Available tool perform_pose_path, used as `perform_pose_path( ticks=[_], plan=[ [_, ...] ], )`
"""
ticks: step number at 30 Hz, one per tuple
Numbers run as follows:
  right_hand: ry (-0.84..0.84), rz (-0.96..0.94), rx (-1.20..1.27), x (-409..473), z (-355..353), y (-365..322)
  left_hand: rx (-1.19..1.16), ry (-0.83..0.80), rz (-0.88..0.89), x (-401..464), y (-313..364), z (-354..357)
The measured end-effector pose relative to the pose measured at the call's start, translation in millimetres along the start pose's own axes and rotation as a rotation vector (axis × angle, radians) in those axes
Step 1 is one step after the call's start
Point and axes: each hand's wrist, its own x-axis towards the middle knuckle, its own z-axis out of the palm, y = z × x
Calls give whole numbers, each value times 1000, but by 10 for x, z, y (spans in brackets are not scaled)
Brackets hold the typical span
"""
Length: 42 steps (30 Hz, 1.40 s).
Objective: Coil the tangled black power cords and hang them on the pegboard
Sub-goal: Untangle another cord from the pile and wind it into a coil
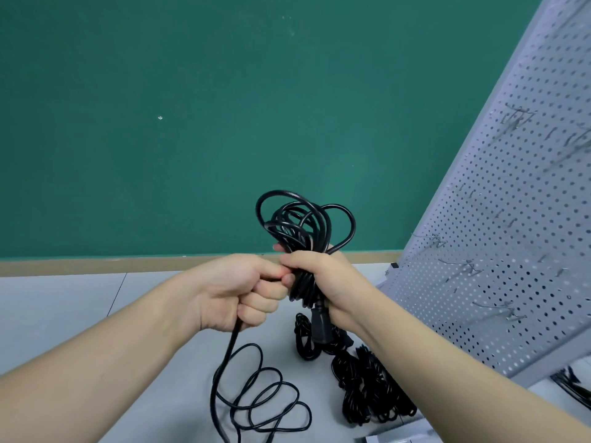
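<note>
Black power cord (pixel 303 225), partly coiled, is raised before a green wall. Right hand (pixel 329 282) fists around the coil's base; left hand (pixel 243 289), fingers curled, grips its loose tail trailing down to the desk (pixel 64 314). Pegboard (pixel 499 251) leans at right.

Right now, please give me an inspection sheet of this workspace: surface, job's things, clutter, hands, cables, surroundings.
Surface: light grey table, bare at left.
Job's things: half-made cord coil held up above the table; grey pegboard leaning at right, with metal hooks, no cord hanging on it in view.
Clutter: white item at the bottom edge, too cut off to name.
Hands: right hand grips the coil's waist, plug sticking out below; left hand grips the cord's free length.
Cables: loose loops trail from the left hand onto the table; tangled cord pile behind; thin black strips at the right edge.
Surroundings: green wall, wooden trim.
</note>
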Motion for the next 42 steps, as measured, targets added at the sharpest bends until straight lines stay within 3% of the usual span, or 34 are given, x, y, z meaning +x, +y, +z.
perform_pose_path(
  ticks=[4,9,15,20,23,27,31,35,38,42],
  plan=[
    [1,37,34,-14,0,-16,157,-17,-1,-31,0,5],
    [24,78,212,26,-83,-135,591,149,178,-42,-100,29],
    [144,-25,523,122,-446,-379,716,228,266,-56,-219,-164],
    [316,-37,381,165,-667,-412,989,314,564,-140,-133,-284],
    [366,1,252,192,-695,-421,1137,428,633,-214,-47,-381],
    [399,62,11,189,-654,-374,1187,465,741,-309,29,-419],
    [283,121,-273,92,-513,-323,1053,510,998,-320,36,-276],
    [19,113,-423,31,-282,-191,933,558,1133,-257,34,-169],
    [-143,87,-463,-47,-118,-128,839,558,1141,-255,60,-119],
    [-262,118,-400,-93,-86,-139,714,529,1025,-251,137,-212]
  ],
)
